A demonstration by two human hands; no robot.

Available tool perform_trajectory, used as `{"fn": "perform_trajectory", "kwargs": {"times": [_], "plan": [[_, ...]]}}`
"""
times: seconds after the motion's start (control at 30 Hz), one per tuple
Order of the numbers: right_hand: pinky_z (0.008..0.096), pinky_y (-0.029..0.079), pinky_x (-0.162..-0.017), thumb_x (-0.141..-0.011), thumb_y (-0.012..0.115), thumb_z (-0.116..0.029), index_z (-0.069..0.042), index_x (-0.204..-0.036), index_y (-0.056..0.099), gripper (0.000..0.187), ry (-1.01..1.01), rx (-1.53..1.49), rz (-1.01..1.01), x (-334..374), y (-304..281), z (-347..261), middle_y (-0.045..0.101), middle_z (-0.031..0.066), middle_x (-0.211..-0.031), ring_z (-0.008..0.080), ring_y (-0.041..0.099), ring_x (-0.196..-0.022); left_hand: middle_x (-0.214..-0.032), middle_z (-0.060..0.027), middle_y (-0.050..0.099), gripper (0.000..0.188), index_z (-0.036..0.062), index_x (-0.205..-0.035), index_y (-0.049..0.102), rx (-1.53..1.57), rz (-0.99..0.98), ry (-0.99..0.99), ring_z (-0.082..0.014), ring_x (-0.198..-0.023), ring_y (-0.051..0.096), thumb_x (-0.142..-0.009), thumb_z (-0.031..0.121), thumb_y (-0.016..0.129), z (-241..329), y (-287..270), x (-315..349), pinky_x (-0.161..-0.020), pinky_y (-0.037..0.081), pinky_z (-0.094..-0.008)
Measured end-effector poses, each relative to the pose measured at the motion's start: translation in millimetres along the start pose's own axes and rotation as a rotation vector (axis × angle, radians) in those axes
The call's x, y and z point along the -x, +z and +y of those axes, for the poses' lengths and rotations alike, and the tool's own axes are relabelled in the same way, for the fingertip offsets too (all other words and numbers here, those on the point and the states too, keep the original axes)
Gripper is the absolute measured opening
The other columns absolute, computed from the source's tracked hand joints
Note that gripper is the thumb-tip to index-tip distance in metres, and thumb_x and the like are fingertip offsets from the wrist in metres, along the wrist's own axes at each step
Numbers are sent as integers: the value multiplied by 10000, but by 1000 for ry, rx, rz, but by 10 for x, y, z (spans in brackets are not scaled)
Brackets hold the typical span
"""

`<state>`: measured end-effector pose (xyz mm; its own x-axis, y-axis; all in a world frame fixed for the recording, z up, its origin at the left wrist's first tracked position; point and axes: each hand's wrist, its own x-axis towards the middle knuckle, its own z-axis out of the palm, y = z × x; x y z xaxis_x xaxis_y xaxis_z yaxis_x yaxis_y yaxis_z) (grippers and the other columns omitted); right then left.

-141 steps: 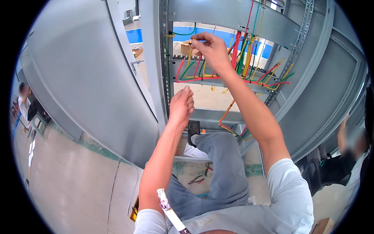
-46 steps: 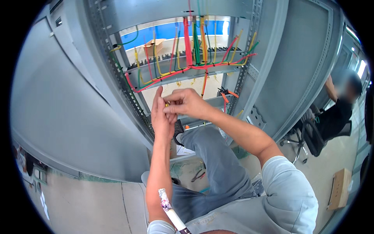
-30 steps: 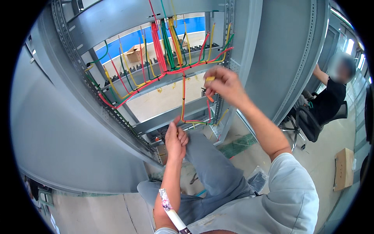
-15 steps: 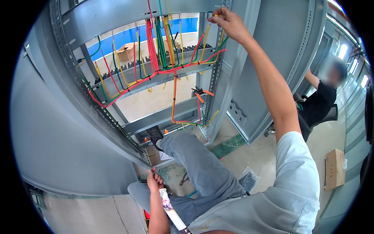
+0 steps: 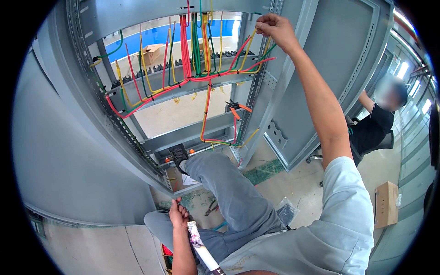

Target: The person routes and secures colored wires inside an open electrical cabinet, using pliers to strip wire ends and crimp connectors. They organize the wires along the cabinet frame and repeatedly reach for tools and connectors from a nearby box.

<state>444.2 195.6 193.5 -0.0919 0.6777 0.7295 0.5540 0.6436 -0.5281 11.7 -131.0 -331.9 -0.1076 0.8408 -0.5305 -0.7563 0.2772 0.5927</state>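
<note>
My right hand (image 5: pixel 277 33) is raised at the upper right of the cabinet frame. Its thumb and fingers pinch the upper end of a yellow wire (image 5: pixel 248 50), which rises from the wire bundle. Low at the left, my left hand (image 5: pixel 178 214) is curled closed near my knee; what it holds, if anything, I cannot make out. A tied harness of red, green and yellow wires (image 5: pixel 185 50) crosses the metal cabinet frame (image 5: pixel 151 10), with several loose ends standing up. Orange-handled pliers (image 5: pixel 239 109) hang at the right side of the frame, below the harness.
My shoe (image 5: pixel 178 155) is inside the cabinet base. Dark pliers (image 5: pixel 211 208) and a clear plastic bag (image 5: pixel 287 211) lie near my legs. At the right, a seated person (image 5: pixel 376 120) works beyond a grey panel (image 5: pixel 321 68). A cardboard box (image 5: pixel 386 205) stands farther right.
My right hand has shifted slightly down, and its fingertips now meet the yellow wire's end, which stood just below them before. My left hand stays curled. The whole view has shifted a little.
</note>
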Motion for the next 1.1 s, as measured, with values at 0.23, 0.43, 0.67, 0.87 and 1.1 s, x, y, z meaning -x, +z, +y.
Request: {"fn": "perform_trajectory", "kwargs": {"times": [0.23,0.43,0.67,0.87,1.1], "plan": [[279,589,-693,-889,781,-173,10,-1009,728,225,36,132,-102,-1,-8,-37,752,78,-861,139,739,-761,-600,75,253,385,55,-1141,630,-13,-10,0,-65,-478,229,-1082,426,543,1,-7,13,-440,202,-255],[285,549,-590,-866,816,-237,-1,-896,728,254,85,374,-212,-68,2,-128,719,66,-775,123,692,-648,-599,74,265,391,51,-1150,623,-50,10,1,-63,-474,238,-1079,429,552,-10,9,30,-442,205,-254],[255,527,-658,-880,828,-299,1,-901,736,315,-97,440,35,-2,-182,-355,707,60,-802,89,664,-734,-610,72,262,428,49,-1178,621,-9,-33,-5,-65,-481,233,-1079,457,539,22,153,55,-445,201,-250],[336,565,-707,-908,755,-185,-68,-1029,743,169,-325,9,-161,1448,304,-1160,726,52,-909,179,706,-774,-625,69,263,513,54,-1249,620,101,-234,39,-61,-501,233,-1079,522,497,442,1122,600,-457,196,-240],[388,570,-769,-852,805,-258,-54,-1055,731,297,-262,-273,-748,3215,1573,-1260,676,102,-1010,284,690,-908,-938,-26,621,684,30,-1329,614,150,-150,54,-95,-725,530,-1065,630,418,517,2441,959,-515,365,-220]]}}
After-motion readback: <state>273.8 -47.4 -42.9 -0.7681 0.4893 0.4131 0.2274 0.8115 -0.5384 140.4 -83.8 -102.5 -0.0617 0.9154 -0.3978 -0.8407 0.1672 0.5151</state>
